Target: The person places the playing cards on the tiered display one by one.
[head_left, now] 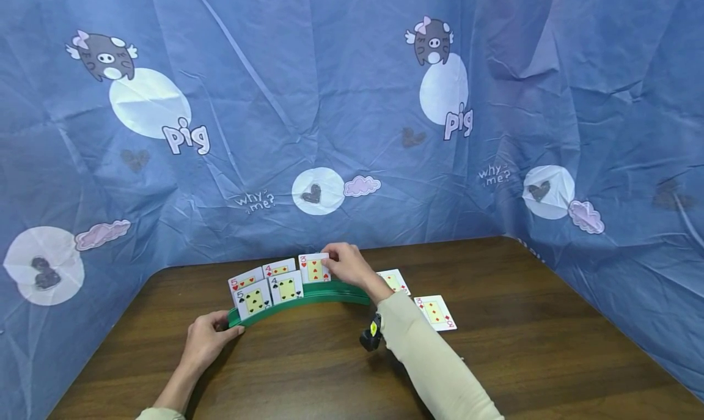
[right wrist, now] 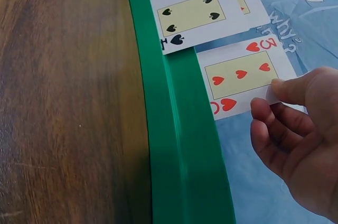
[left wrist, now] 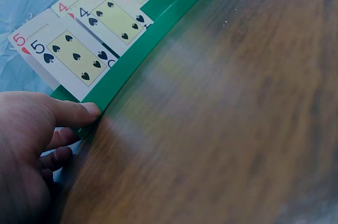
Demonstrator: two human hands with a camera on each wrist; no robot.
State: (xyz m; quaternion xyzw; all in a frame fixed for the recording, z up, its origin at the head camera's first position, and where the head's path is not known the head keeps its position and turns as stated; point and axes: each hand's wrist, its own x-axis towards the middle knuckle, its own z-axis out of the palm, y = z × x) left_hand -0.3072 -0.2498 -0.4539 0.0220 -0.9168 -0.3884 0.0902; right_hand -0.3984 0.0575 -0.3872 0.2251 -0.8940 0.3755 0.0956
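Observation:
A curved green card holder (head_left: 324, 293) stands on the table. My left hand (head_left: 206, 340) pinches its left end, the thumb on the front face. In its front row stand a five of spades (head_left: 253, 300) and a four of spades (head_left: 286, 287). Behind them, partly covered, are a five of hearts (head_left: 245, 277) and a red four (head_left: 278, 267). With thumb and fingers my right hand (right wrist: 301, 129) pinches the right edge of a three of hearts (right wrist: 240, 76). That card stands upright at the holder's back row, right of the fours.
A three of diamonds (head_left: 434, 313) lies face up on the brown wooden table (head_left: 528, 322), right of the holder. Another card (head_left: 395, 280) lies behind it, partly hidden by my right forearm. A blue printed cloth (head_left: 352, 114) hangs behind the table.

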